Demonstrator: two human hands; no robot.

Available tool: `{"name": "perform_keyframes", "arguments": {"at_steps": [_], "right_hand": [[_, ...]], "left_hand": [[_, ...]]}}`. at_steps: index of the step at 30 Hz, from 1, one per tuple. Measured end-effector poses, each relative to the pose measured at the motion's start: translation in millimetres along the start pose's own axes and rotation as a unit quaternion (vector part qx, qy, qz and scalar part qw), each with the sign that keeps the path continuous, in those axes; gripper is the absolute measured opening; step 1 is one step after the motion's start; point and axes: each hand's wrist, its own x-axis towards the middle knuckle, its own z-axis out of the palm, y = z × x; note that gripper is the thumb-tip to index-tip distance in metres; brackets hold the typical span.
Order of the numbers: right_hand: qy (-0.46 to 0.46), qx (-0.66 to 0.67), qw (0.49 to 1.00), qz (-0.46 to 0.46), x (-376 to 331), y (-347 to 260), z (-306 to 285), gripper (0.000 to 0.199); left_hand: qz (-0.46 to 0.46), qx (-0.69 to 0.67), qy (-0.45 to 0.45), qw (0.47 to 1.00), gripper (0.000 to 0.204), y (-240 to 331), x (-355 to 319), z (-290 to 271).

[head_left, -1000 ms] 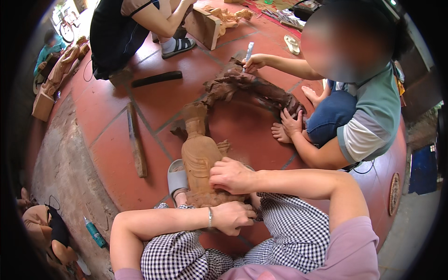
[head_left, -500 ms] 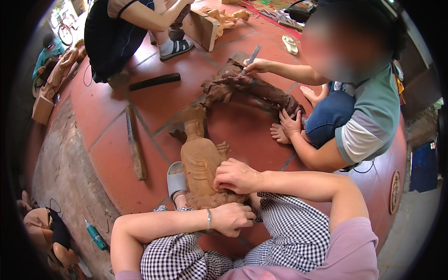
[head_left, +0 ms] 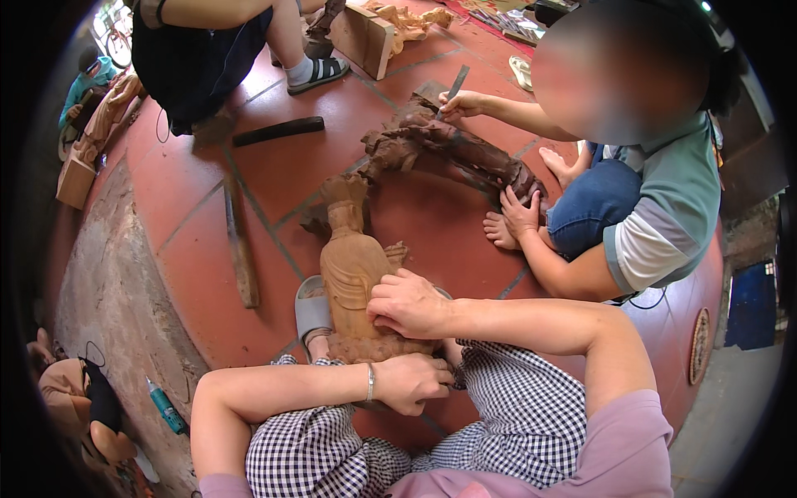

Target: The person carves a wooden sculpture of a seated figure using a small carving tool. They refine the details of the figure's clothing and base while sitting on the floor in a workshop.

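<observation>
Between my feet stands a carved light-brown wooden statue (head_left: 353, 270), a robed figure with a tall headpiece and a textured base. My right hand (head_left: 411, 305) presses against its robe on the right side, fingers bent and drawn together. Whatever those fingertips may pinch is hidden from me. At the near side of the base, my left hand (head_left: 413, 383) lies with its fingers curled round the edge, a bracelet on that wrist. Past the statue, a co-worker's hand (head_left: 465, 105) holds a grey chisel-like tool (head_left: 453, 91) against a dark gnarled wood carving (head_left: 473, 149), steadied by their other hand (head_left: 520, 211).
A wooden-handled mallet (head_left: 238, 241) and a dark curved bar (head_left: 278, 131) lie on the red tiles to the left. Beyond sits a wooden block (head_left: 362, 40) near another crouching person. A teal power tool (head_left: 168, 407) rests at the lower left. My grey slipper (head_left: 311, 311) flanks the statue.
My right hand has shifted slightly up and left along the statue's robe. The left hand stays at the base. The whole view has tilted a little.
</observation>
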Motion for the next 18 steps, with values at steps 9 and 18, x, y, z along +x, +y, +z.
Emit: {"name": "perform_keyframes", "arguments": {"at_steps": [9,18], "right_hand": [[0.028,-0.004,1.0,-0.003,0.6,-2.3,4.8,0.012],[0.037,0.0,0.999,0.001,1.5,-4.6,6.1,0.01]], "left_hand": [[-0.023,-0.009,-0.052,0.998,0.04,0.5,0.5,-1.6],[-0.022,-0.006,-0.058,0.998,0.04,-0.7,-1.1,0.1]]}}
